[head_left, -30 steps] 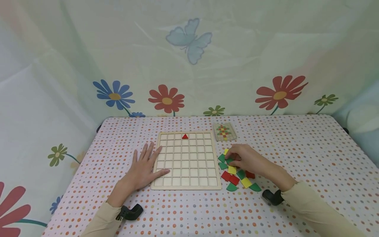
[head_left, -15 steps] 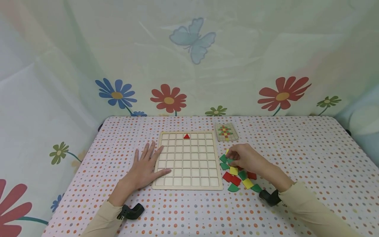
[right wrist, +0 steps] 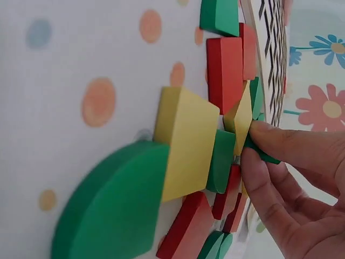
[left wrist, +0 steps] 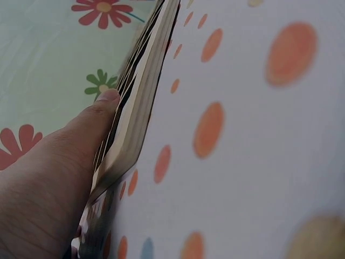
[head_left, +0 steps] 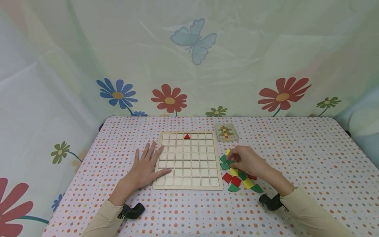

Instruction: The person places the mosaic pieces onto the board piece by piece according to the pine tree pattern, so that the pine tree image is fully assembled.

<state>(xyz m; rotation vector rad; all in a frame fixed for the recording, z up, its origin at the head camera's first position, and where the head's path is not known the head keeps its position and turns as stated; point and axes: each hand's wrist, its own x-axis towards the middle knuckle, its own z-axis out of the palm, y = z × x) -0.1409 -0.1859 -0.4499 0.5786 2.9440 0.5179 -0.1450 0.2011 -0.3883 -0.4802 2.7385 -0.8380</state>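
Note:
My left hand (head_left: 143, 169) lies with spread fingers over the left edge of a wooden grid board (head_left: 195, 189), its thumb reaching onto the squares. The left wrist view shows that thumb (left wrist: 89, 129) against the board's raised side. A red triangle (head_left: 187, 136) sits in the top row, in the middle column. To the right of the board, my right hand (head_left: 250, 161) pinches a green piece (right wrist: 263, 152) between thumb and fingers, low over a loose heap of pieces. Beside it lie a yellow square (head_left: 234, 172) and a green quarter circle (head_left: 224, 166).
A pattern card (head_left: 226, 132) with a coloured tree design lies behind the heap, by the board's top right corner. Red squares (head_left: 236, 181) and more green and yellow pieces spread toward the front. A dotted cloth (head_left: 183, 214) covers the table.
The head view has shifted slightly. My right hand stays at the heap with its fingers at the green piece, its back turning a little. The left hand keeps its place on the board.

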